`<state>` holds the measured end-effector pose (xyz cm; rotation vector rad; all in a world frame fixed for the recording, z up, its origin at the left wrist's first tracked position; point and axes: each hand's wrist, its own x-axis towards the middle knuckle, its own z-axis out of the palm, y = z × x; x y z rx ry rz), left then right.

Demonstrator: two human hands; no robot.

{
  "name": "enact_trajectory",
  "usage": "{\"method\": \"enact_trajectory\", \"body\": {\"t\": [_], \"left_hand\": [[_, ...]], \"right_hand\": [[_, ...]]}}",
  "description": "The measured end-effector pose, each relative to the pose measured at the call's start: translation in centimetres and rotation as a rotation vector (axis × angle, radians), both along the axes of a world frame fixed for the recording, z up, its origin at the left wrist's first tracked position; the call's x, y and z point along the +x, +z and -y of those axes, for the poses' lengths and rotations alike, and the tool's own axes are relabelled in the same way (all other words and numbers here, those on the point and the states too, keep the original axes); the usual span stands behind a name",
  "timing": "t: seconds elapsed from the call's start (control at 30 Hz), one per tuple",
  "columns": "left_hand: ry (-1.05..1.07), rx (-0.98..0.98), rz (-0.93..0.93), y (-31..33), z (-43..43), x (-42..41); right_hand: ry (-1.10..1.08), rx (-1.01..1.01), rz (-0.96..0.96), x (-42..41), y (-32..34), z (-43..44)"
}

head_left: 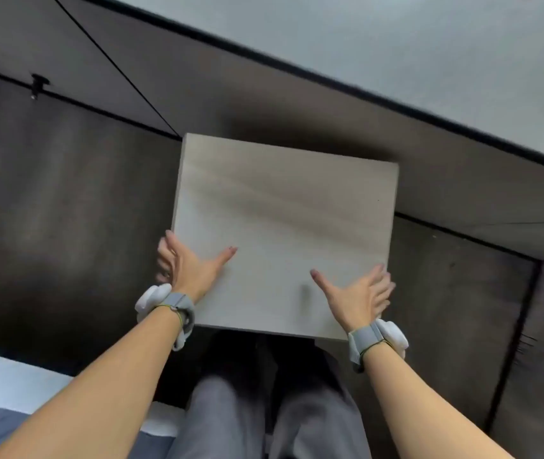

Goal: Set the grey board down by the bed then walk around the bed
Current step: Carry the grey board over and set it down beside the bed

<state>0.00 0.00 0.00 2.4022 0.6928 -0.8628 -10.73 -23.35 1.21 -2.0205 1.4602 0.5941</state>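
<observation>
The grey board point(284, 233) fills the centre of the frame, held flat above the dark floor point(65, 210). The left hand point(184, 270) grips its lower left edge and the right hand point(360, 298) its lower right edge, thumbs on top, fingers wrapped underneath. The bed point(9, 392) shows at lower left.

Dark wood-panel floor point(65, 210) meets a pale wall point(429, 44) along a black baseboard point(297, 66).

Dark tiled floor point(65, 210), bed point(5, 392) at its edge
</observation>
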Motion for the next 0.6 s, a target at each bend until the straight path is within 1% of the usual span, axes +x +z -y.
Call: {"method": "enact_trajectory", "body": {"t": [0.07,0.17,0.23,0.33,0.43,0.53,0.6], "left_hand": [[0.019,0.031,0.037,-0.9,0.0,0.6],[0.097,0.02,0.026,-2.7,-0.5,0.6],[0.098,0.018,0.018,-2.7,-1.1,0.4],[0.112,-0.002,-0.022,-2.6,-1.9,1.6],[0.114,-0.013,-0.089,-2.0,-2.0,2.3],[0.127,-0.018,-0.088,-1.9,-2.0,2.4],[0.105,-0.011,-0.092,-1.6,-2.4,2.2]], "right_hand": [[-0.014,-0.04,-0.028,0.5,-0.9,1.1],[-0.051,0.037,-0.074,0.6,-2.7,3.4],[-0.043,0.076,-0.055,0.4,-3.0,3.9],[-0.071,0.08,-0.028,0.7,-3.2,4.3],[-0.054,0.091,-0.075,1.1,-3.0,4.9],[-0.028,0.086,-0.108,1.3,-2.9,5.4],[-0.009,0.091,-0.096,1.0,-2.4,5.4]]}}
